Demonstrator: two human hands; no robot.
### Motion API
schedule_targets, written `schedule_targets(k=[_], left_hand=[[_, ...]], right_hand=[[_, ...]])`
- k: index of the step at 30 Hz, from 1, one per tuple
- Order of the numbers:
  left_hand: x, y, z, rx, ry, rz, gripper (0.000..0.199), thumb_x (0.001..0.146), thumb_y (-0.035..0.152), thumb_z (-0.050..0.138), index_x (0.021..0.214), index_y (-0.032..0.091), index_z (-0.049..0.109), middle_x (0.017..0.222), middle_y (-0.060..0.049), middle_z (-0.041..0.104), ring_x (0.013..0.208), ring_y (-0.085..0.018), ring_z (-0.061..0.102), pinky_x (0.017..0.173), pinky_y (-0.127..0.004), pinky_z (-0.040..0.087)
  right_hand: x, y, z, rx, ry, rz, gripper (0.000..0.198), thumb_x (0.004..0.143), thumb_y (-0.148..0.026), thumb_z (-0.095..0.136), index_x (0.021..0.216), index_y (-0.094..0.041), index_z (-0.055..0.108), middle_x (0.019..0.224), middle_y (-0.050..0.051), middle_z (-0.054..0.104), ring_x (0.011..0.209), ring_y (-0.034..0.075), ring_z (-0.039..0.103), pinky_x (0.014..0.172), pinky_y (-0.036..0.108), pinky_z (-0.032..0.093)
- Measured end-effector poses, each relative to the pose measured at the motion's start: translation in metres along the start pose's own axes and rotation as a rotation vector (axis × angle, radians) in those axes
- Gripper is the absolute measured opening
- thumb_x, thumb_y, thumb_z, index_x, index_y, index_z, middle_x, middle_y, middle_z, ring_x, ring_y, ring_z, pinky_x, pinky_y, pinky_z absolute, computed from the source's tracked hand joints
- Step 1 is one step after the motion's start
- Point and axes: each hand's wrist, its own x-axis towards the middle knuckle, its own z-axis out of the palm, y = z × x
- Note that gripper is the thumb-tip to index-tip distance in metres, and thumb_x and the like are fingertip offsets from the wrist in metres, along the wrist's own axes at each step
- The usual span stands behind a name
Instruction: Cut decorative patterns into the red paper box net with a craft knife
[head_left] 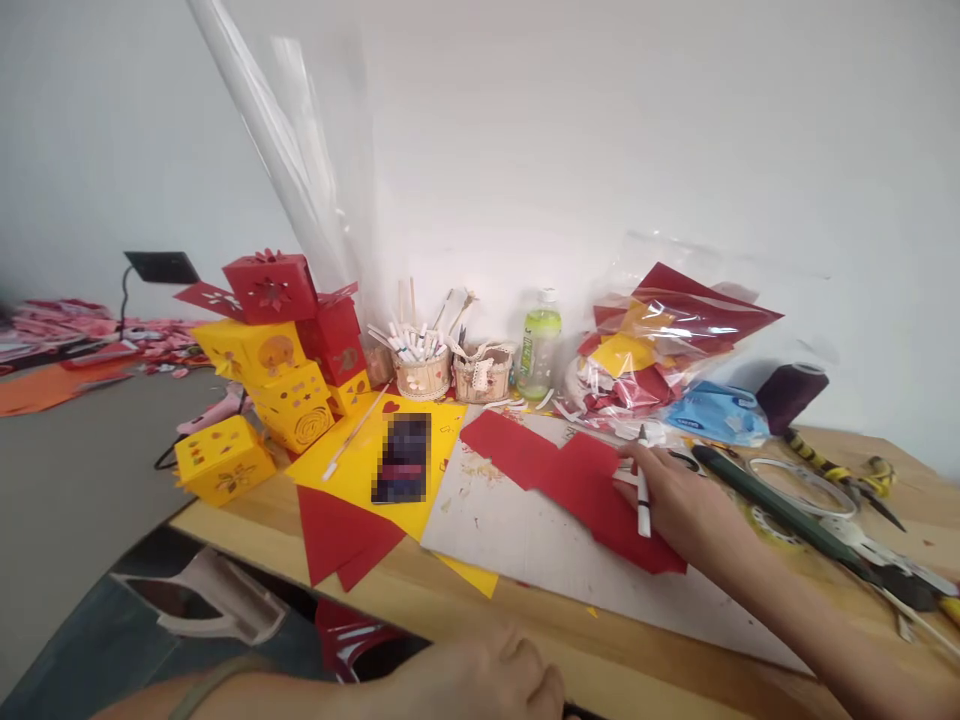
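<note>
My right hand (pixel 671 495) is over the right part of a red paper cut-out (pixel 574 485), its fingers closed around a white pen (pixel 643 505). The pen stands nearly upright and has dark ends. Beneath the cut-out lies a pale cutting board (pixel 495 530) with scraps on it. My left hand (pixel 499 680) is at the bottom edge of the view, fingers curled in. A small dark thing shows beside its fingers, but I cannot make out what it is.
Yellow paper boxes (pixel 296 405) and red ones (pixel 270 285) are stacked at left. A phone (pixel 403 460) lies on yellow paper (pixel 345 450). Behind stand pots of pens (pixel 422 378) and a green bottle (pixel 540 345). Scissors (pixel 847 485) and a dark green tool (pixel 780 510) lie right.
</note>
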Motion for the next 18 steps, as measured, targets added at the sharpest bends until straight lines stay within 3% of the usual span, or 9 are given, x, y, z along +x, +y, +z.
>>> schedule_targets(k=[2, 4, 8, 11, 14, 18], left_hand=[[0.004, -0.007, -0.005, -0.059, 0.066, -0.027, 0.009, 0.088, 0.022, 0.056, 0.095, 0.021, 0.061, 0.082, 0.004, 0.063, 0.063, -0.011, 0.055, 0.057, -0.024, 0.045], [0.007, -0.011, -0.007, -0.093, 0.088, -0.055, 0.013, 0.091, 0.022, 0.051, 0.097, 0.018, 0.062, 0.098, 0.000, 0.065, 0.078, -0.014, 0.058, 0.066, -0.026, 0.048], [0.016, -0.022, 0.000, -0.148, -0.028, -0.082, 0.030, 0.096, 0.029, 0.043, 0.121, 0.016, 0.052, 0.131, -0.007, 0.051, 0.111, -0.019, 0.051, 0.090, -0.032, 0.043], [0.030, -0.029, 0.012, -0.189, -0.089, -0.085, 0.051, 0.093, 0.046, 0.044, 0.133, 0.014, 0.041, 0.138, -0.012, 0.043, 0.120, -0.025, 0.046, 0.095, -0.035, 0.041], [0.045, -0.029, 0.026, -0.230, -0.088, -0.089, 0.068, 0.090, 0.060, 0.037, 0.139, 0.014, 0.033, 0.142, -0.014, 0.038, 0.123, -0.029, 0.044, 0.097, -0.039, 0.040], [0.057, -0.025, 0.041, -0.317, -0.170, -0.077, 0.076, 0.086, 0.065, 0.038, 0.141, 0.012, 0.031, 0.142, -0.015, 0.039, 0.127, -0.032, 0.040, 0.099, -0.043, 0.039]], right_hand=[[-0.008, -0.007, -0.005, 0.012, -0.057, -0.003, 0.025, 0.084, -0.036, 0.049, 0.100, -0.021, 0.060, 0.090, 0.013, 0.069, 0.065, 0.030, 0.067, 0.054, 0.037, 0.046], [-0.015, -0.013, -0.014, 0.058, -0.106, -0.007, 0.026, 0.083, -0.040, 0.050, 0.099, -0.023, 0.061, 0.089, 0.011, 0.072, 0.069, 0.030, 0.069, 0.055, 0.037, 0.048], [-0.023, -0.012, -0.038, 0.190, -0.134, 0.026, 0.033, 0.087, -0.049, 0.043, 0.106, -0.027, 0.060, 0.091, 0.005, 0.074, 0.078, 0.025, 0.070, 0.066, 0.034, 0.051], [-0.025, 0.002, -0.054, 0.262, -0.047, 0.138, 0.043, 0.088, -0.055, 0.038, 0.110, -0.026, 0.060, 0.086, 0.006, 0.073, 0.077, 0.025, 0.069, 0.065, 0.035, 0.051], [-0.028, 0.022, -0.064, 0.300, 0.089, 0.281, 0.052, 0.085, -0.062, 0.037, 0.101, -0.023, 0.068, 0.080, 0.009, 0.070, 0.070, 0.027, 0.064, 0.061, 0.038, 0.048], [-0.037, 0.036, -0.071, 0.438, 0.216, 0.378, 0.042, 0.080, -0.060, 0.050, 0.091, -0.024, 0.068, 0.092, 0.008, 0.068, 0.076, 0.024, 0.059, 0.061, 0.034, 0.044]])
